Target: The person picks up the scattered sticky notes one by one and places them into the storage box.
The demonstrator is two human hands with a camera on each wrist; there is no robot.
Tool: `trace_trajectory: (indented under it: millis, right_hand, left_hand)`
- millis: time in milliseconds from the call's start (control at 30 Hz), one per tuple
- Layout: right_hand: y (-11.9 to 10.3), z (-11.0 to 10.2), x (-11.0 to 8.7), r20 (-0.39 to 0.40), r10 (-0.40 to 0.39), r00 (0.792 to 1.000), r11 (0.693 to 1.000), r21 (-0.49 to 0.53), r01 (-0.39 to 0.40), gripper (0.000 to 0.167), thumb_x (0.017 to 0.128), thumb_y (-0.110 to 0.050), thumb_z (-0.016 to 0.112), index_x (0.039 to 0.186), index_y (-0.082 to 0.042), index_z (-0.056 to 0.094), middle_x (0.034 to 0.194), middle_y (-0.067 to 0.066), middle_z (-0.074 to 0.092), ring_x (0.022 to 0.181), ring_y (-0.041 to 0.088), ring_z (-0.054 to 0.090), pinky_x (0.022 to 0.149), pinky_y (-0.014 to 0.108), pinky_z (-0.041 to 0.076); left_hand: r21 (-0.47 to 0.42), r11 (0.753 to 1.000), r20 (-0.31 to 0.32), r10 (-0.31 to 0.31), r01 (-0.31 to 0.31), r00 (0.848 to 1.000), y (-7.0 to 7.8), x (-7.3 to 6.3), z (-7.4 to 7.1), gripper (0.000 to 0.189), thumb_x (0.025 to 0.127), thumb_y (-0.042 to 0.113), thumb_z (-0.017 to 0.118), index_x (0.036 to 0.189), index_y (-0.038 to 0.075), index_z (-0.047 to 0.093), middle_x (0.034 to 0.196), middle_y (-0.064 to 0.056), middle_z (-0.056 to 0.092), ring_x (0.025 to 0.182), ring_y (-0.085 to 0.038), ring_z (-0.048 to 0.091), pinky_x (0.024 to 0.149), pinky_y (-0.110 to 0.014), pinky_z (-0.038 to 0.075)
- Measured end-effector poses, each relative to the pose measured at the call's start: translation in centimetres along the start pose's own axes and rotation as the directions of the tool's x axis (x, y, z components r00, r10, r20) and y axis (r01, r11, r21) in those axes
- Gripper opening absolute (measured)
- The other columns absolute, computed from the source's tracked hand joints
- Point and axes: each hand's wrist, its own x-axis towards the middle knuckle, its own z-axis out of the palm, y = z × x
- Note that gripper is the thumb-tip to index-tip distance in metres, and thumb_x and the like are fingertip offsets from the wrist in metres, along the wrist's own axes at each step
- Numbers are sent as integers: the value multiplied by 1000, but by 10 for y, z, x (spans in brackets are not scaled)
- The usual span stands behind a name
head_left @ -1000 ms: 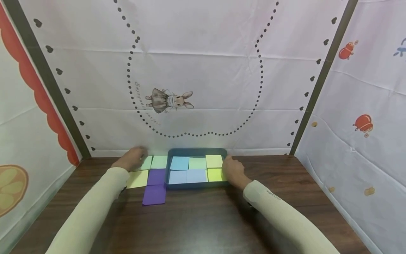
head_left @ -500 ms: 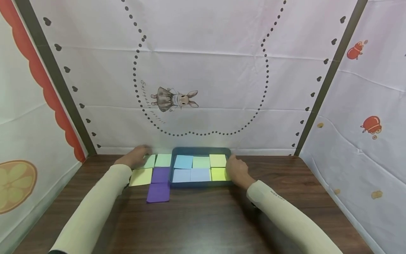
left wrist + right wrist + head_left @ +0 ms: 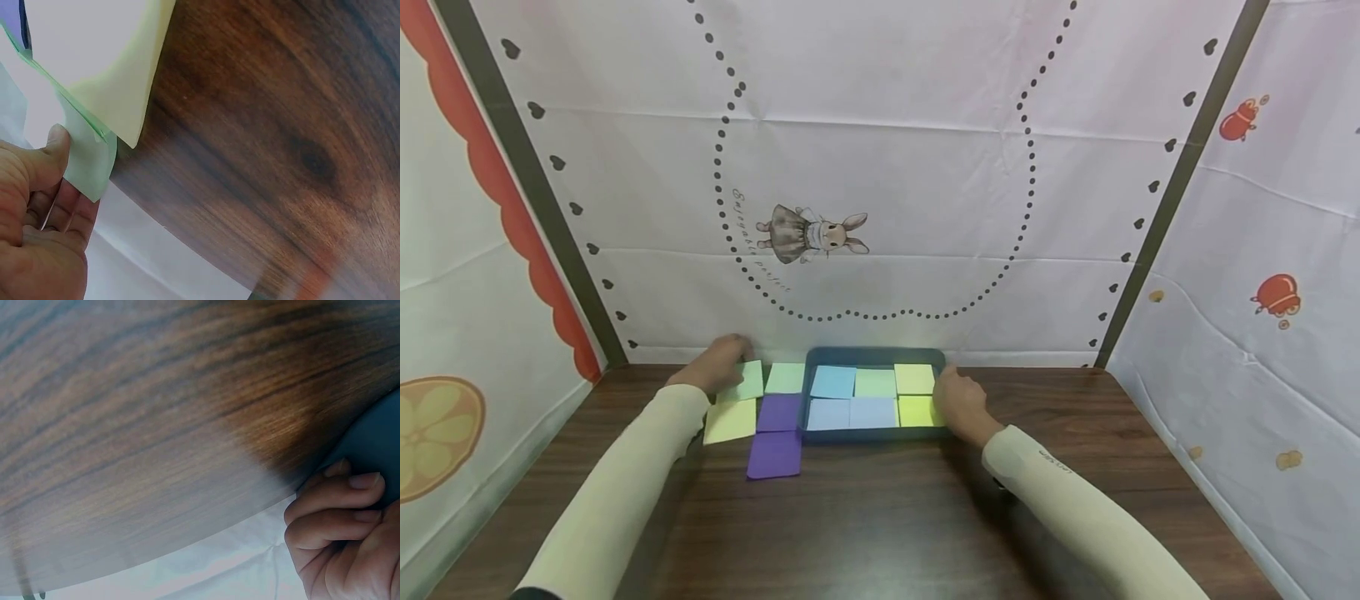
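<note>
Left-hand pinch on pale green note: drag and peel risk

Left hand (image 3: 718, 364) has the outer pale green note (image 3: 745, 381) pinched, thumb on top, fingers under. That note sits left of the blue tray (image 3: 872, 436), by the table's back edge, right up against the yellow note (image 3: 732, 419); can't tell if they overlap. If they do, a sideways pull could drag the yellow one. Looks multi-layered, so a thumb-heavy grip might fan or peel sheets. Right hand (image 3: 962, 406) has fingers curled at the tray's right end, thumb unclear. Any tug there could shift the chartreuse note (image 3: 916, 412) inside.
</note>
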Motion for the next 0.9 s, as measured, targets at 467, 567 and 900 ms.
trace_trajectory:
  millis: [467,567,900]
  right_hand:
    - [1,1,5,17,8,1000,1000,13,-8,35,113,-16,46,140,5,57,78,13,67,66,25,66,49,42,53]
    - [0,-1,3,11,11,1000,1000,18,-11,35,114,-15,44,139,6,57,79,15,68,68,26,67,51,43,55]
    - [-6,-12,-11,-33,-7,999,1000,23,8,37,114,-14,43,140,8,58,85,18,71,76,31,72,59,48,60]
  left_hand:
    - [-62,998,-62,20,-24,998,5,2,-24,24,86,-15,77,106,-5,67,104,-21,70,96,-34,65,89,-50,59]
    - [-74,997,-56,14,-18,998,10,-2,-33,26,85,-13,80,104,-2,68,102,-19,70,96,-33,64,89,-51,58]
    - [-110,994,-20,-19,16,1000,27,-3,-53,28,79,-14,87,101,-6,71,102,-22,72,95,-34,65,91,-51,58]
